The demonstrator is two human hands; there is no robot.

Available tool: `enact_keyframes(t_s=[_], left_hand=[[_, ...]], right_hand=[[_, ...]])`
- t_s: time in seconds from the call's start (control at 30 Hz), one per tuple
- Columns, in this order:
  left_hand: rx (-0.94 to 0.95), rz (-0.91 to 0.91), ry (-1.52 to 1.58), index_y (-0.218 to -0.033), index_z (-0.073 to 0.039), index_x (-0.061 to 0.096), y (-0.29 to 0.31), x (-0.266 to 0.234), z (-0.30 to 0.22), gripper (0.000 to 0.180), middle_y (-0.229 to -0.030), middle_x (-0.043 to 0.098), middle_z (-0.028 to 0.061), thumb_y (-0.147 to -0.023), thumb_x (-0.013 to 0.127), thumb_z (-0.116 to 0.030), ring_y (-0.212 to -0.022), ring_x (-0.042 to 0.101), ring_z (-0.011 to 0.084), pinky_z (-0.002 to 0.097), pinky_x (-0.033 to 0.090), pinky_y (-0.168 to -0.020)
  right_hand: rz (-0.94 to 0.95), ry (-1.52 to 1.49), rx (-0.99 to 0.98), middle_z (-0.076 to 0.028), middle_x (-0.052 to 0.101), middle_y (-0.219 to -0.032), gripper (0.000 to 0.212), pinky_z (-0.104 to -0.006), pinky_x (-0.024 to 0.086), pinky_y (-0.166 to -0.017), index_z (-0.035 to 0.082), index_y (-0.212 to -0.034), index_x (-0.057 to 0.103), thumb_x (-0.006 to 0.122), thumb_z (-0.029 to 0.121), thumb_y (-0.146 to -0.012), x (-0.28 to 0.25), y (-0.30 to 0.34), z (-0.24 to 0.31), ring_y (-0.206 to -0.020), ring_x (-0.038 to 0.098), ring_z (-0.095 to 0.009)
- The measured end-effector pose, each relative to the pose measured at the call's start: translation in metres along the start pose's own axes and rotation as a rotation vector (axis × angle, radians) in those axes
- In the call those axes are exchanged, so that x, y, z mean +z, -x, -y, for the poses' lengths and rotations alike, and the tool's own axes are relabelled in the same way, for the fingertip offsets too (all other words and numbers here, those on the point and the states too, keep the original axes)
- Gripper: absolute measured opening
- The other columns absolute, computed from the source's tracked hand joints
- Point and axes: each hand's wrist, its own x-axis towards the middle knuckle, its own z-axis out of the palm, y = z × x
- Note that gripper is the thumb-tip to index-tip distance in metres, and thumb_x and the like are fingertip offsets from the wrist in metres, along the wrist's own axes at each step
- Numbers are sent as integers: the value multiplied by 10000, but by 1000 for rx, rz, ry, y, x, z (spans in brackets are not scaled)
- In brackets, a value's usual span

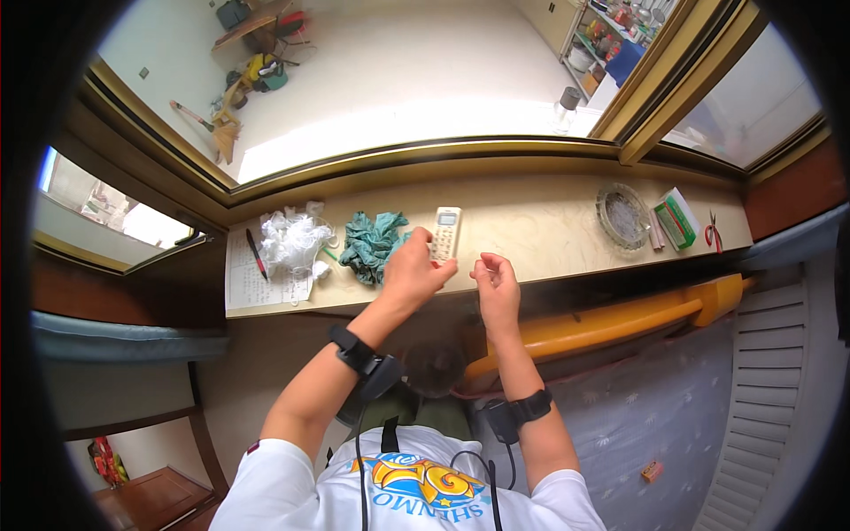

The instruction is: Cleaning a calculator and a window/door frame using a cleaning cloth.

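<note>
1. Green bundle (372, 248): left of remote (450, 221), right edge hidden by left hand (411, 273).
2. Left hand: lower-left of remote; thumb and forefinger apart, red bit (435, 264) between, can't tell if gripped. Looks like fine fingerwork; next move calls for a steady pinch.
3. Remote: on ledge (540, 221), lower end partly covered.
4. Right hand (500, 296): lower-right of remote, fingers curled; grip unclear.

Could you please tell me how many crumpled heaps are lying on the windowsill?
2: the white heap, partly on the paper at the left end, and the green heap, between it and the cream remote. I see no others.
</note>
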Motion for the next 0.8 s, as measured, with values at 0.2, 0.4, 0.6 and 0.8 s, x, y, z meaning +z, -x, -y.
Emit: enact_keyframes(t_s=[0.2, 0.4, 0.6, 0.8], left_hand=[[102, -27, -44, -915, 6, 508, 5, 45, -11, 481, -769, 646, 181, -712, 725, -372, -705, 653, 353, 432, 508, -615], [111, 2, -79, -892, 4, 498, 6, 57, -16, 469, -797, 635, 187, -718, 713, -373, -716, 650, 354, 440, 507, -611], [121, -18, -169, -955, 1, 521, 5, 66, -14, 465, -781, 647, 167, -721, 722, -347, -727, 656, 332, 423, 507, -618], [100, 21, -116, -1015, -13, 540, 3, 69, -16, 464, -740, 653, 135, -730, 729, -327, -719, 662, 310, 406, 505, -619]], right_hand=[[49, -106, 175, -73, 635, -1010, 299, -229, 499, -672, -15, -1175, 548, 562, 160, -934, -16, -3, 6, -815, 616, -102], [73, -168, 270, -104, 649, -999, 324, -247, 523, -678, -48, -1201, 530, 539, 137, -935, -29, -11, -2, -794, 642, -129], [78, -112, 283, -112, 648, -997, 324, -259, 531, -661, -63, -1197, 535, 530, 129, -935, -33, -15, -7, -793, 644, -135], [38, -71, 307, -86, 648, -963, 301, -233, 517, -614, -35, -1187, 545, 528, 134, -939, -36, -17, 5, -772, 624, -112]])
